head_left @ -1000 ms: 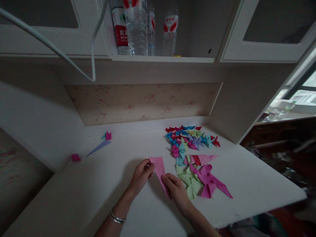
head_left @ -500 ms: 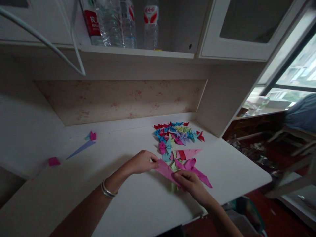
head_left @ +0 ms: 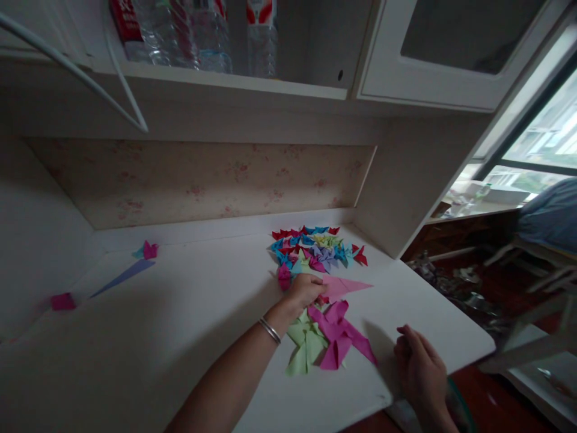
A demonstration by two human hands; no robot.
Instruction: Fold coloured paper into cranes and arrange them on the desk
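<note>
My left hand point(head_left: 306, 291) reaches over the desk, its fingers closed on the left end of a pink folded paper point(head_left: 346, 287) that tapers to a point on the right. Just below lie a magenta origami piece point(head_left: 340, 332) and a light green origami piece point(head_left: 307, 346), touching each other. A bit of red paper point(head_left: 323, 299) shows under my left fingers. Off to the right, my right hand point(head_left: 419, 367) hovers near the desk's front edge with fingers curled and nothing visible in them.
Behind my left hand sits a cluster of small colourful origami pieces point(head_left: 315, 249). A purple folded paper point(head_left: 124, 276) and magenta pieces point(head_left: 63, 302) lie at the left. Plastic bottles point(head_left: 262, 45) stand on the shelf above; a white cable point(head_left: 81, 75) hangs down.
My hands have parted: the left moved right and forward onto the pink paper, while the right drew away to the right. The pink strip between both hands is no longer held there. The view shifted slightly.
</note>
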